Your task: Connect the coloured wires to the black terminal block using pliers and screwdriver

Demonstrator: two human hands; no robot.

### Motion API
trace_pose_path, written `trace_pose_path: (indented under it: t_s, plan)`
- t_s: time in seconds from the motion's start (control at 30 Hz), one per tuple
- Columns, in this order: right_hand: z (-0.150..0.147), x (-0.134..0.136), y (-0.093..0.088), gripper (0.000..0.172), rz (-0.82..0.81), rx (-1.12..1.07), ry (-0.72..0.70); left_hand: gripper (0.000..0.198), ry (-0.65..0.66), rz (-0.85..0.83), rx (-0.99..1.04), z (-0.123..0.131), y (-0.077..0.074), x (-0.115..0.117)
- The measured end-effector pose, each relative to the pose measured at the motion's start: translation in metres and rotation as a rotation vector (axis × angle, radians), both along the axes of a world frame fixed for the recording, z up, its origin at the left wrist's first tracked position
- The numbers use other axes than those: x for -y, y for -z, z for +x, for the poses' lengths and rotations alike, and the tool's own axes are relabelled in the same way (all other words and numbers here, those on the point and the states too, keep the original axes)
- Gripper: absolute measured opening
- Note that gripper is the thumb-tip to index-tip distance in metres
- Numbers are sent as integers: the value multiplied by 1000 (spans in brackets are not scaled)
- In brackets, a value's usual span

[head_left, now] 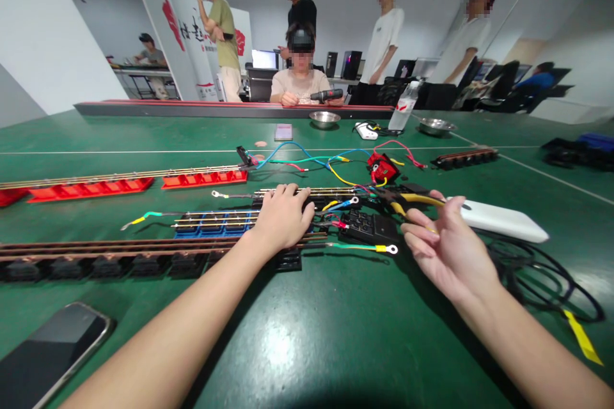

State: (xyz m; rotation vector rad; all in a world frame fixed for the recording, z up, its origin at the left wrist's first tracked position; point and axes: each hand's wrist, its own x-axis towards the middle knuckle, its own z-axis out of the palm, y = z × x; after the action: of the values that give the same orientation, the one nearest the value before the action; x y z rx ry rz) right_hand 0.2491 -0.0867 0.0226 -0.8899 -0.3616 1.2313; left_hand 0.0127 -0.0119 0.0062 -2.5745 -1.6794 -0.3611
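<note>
Left hand presses flat, fingers spread, on black terminal strip at table centre, gripping nothing. Right hand open, palm up, at 3 o'clock of strip, beside yellow-handled pliers. Strip looks rigid, light; wires floppy; best held by plastic body.

Left hand lies palm down, fingers curled; right hand is half open, palm up.

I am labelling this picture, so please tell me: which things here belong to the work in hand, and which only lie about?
In hand:
left hand pressing on the black terminal strip
right hand, open, beside the yellow-handled pliers
loose coloured wires
black block

Lying about:
phone
white box
water bottle
two metal bowls
black cable
</note>
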Motion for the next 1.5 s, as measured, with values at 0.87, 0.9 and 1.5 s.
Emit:
trace_pose_path:
  t_s: [0.87, 0.9, 1.5]
  plan:
    - [11, 3, 11, 47, 160, 793, -99, 48, 11, 4, -5, 0, 0, 0]
    - [12, 3, 11, 45, 174, 845, -96, 48, 14, 3, -3, -1, 0, 0]
    - [31, -5, 15, 45, 238, 903, -121, 47, 12, 6, 5, -1, 2, -1]
